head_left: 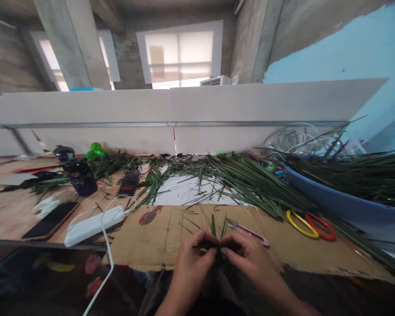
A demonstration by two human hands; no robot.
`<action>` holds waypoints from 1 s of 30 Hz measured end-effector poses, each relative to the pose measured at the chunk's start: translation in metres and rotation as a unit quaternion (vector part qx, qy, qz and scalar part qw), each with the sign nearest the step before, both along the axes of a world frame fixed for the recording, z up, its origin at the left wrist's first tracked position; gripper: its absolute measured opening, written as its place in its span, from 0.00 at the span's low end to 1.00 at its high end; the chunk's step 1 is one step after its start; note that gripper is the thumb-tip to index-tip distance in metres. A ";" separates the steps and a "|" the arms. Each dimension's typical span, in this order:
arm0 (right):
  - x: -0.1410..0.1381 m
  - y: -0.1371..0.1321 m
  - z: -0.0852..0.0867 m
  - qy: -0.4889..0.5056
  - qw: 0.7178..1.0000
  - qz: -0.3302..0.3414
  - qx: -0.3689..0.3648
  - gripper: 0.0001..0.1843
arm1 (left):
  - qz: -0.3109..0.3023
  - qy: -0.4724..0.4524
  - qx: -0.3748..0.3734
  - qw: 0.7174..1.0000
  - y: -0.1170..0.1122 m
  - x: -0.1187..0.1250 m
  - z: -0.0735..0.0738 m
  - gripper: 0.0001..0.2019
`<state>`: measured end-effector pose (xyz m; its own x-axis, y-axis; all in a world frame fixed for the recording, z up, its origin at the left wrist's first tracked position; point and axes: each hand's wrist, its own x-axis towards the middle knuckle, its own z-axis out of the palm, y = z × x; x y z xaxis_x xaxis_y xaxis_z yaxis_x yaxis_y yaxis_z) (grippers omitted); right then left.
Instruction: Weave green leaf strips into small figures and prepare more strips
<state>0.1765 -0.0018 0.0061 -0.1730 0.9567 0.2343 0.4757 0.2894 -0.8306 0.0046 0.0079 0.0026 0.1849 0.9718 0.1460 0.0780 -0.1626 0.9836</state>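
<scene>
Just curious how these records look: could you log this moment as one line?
left hand: pinching green leaf strips | right hand: pinching same strips | nearby: pink-handled cutter on cardboard

Bench log: a wooden tabletop [13, 210] carries a torn cardboard sheet [151, 248], which lies under both hands. Beyond the right hand [250, 259], on the cardboard, sit pink-handled snips [250, 233], then yellow and red looped handles [311, 226]. Left of the left hand [192, 267], on bare wood: a white power strip [94, 226], a black phone [49, 220], a dark bottle [83, 177]. Straight ahead of the hands, long green leaf blades [237, 180] spread over white paper [184, 191]; farther right, a blue tub [332, 204] is heaped with more.
</scene>
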 end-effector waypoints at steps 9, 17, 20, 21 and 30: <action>-0.002 0.003 -0.015 0.037 0.999 -0.005 -0.008 0.06 | 0.057 0.133 0.137 0.980 -0.007 0.004 -0.001 0.12; -0.001 0.004 -0.010 0.133 0.989 0.027 -0.057 0.12 | 0.080 0.120 0.155 0.977 -0.008 0.007 -0.007 0.10; -0.001 0.006 -0.010 0.159 0.984 0.035 -0.077 0.11 | 0.078 0.101 0.153 0.980 -0.007 0.006 -0.008 0.09; -0.001 0.007 -0.010 0.164 0.982 0.039 -0.085 0.10 | 0.078 0.095 0.155 0.980 -0.006 0.007 -0.008 0.09; -0.002 0.010 -0.006 0.176 0.975 0.046 -0.128 0.08 | 0.080 0.096 0.145 0.982 -0.005 0.007 -0.007 0.06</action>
